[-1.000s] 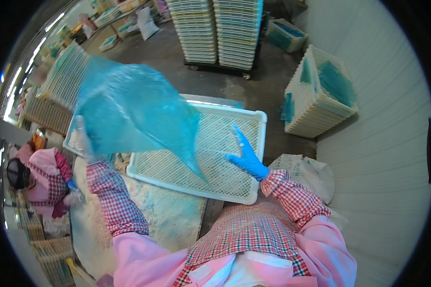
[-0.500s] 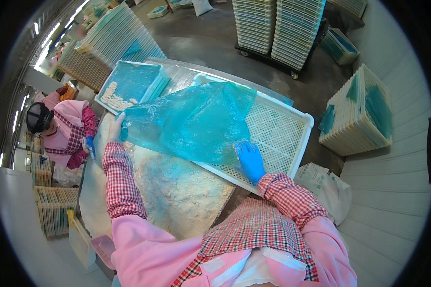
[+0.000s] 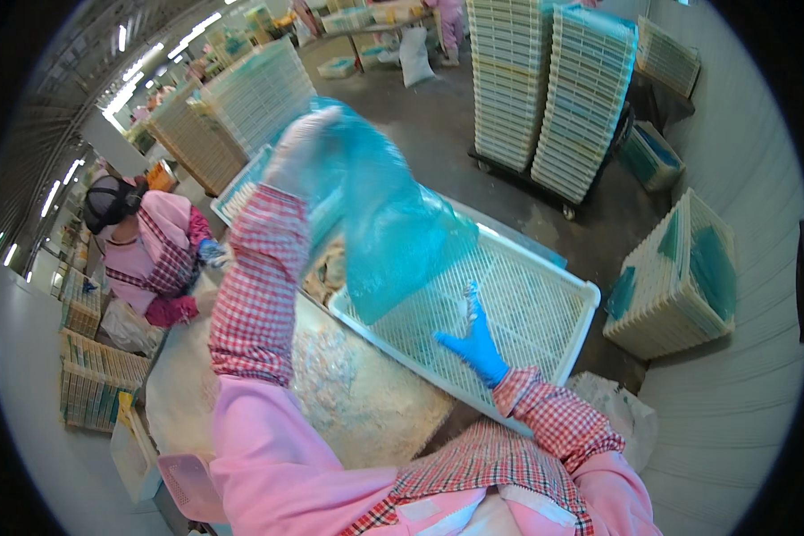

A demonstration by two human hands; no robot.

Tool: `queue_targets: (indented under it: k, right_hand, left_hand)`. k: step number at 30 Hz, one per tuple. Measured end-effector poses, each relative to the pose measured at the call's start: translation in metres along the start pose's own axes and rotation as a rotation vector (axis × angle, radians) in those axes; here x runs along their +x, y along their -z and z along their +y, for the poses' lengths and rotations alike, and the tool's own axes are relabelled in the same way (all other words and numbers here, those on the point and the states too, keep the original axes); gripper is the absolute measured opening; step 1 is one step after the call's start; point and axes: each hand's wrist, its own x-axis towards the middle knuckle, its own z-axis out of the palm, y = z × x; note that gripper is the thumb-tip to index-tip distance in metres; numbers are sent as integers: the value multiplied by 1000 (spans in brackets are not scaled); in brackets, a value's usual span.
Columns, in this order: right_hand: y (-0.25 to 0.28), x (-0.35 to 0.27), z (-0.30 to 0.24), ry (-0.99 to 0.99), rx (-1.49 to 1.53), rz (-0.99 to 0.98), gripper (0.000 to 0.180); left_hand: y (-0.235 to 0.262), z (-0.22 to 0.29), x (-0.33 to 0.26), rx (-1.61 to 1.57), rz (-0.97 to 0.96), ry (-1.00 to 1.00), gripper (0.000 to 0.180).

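Note:
A thin blue-green plastic sheet [image 3: 393, 223] hangs from my left hand [image 3: 304, 150], which is raised at the far side of the table. That hand, in a whitish glove, is smeared by motion, but its fingers are closed on the sheet's upper corner. The sheet's lower end rests on a white perforated tray [image 3: 536, 304]. Over the tray's mesh is my right hand [image 3: 475, 344] in a blue glove, thumb and fingers apart, holding nothing. Left of the tray, pale brown lumps [image 3: 330, 268] show partly behind the sheet and my left sleeve.
White powder covers the tabletop [image 3: 330, 375]. A co-worker [image 3: 152, 246] in pink works at its left side. Stacked trays [image 3: 545, 98] stand on a wheeled dolly beyond; another stack [image 3: 674, 277] is at right. A white sack [image 3: 616, 406] lies near the tray's right end.
My left hand has lifted the sheet's corner up and away, peeling it toward the left. My right hand has let go of the sheet's near edge. More of the tray's mesh shows.

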Motion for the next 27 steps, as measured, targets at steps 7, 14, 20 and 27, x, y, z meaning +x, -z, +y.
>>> queue_targets:
  k: [7,14,20,27]
  right_hand:
    - [-27,78,-67,-24,335,337,119]
    - [20,67,-106,-124,542,552,96]
    - [90,26,-23,-534,1195,332,83]
    - [171,34,-38,-161,1868,106,102]
  left_hand:
    - [-170,-16,16,142,-106,-264,13]
    - [-274,2,60,-242,-153,-507,15]
    - [-301,68,68,-543,-554,-683,8]
    - [-209,78,54,-399,-736,-486,12]
